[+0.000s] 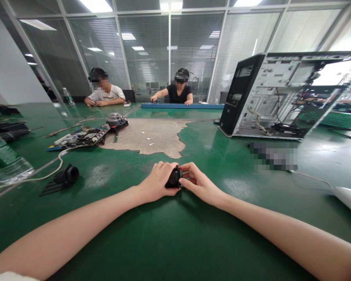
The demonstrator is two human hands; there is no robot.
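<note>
A small black object (173, 178) is held just above the green table (152, 242), near the middle of the view. My left hand (156, 180) wraps round its left side, with the thumb below and the fingers over the top. On its right side my right hand (199, 182) grips the edge between thumb and fingers. What exactly the object is cannot be made out. Another black part (67, 175), round at one end and with a flat finned end, lies on the table to the left.
A circuit board (82, 138) and a cooler-like part (116, 120) lie at the left beyond a bare patch (152, 136). An open computer case (245, 97) stands at right. A bottle (6, 156) is far left. Two people sit across the table.
</note>
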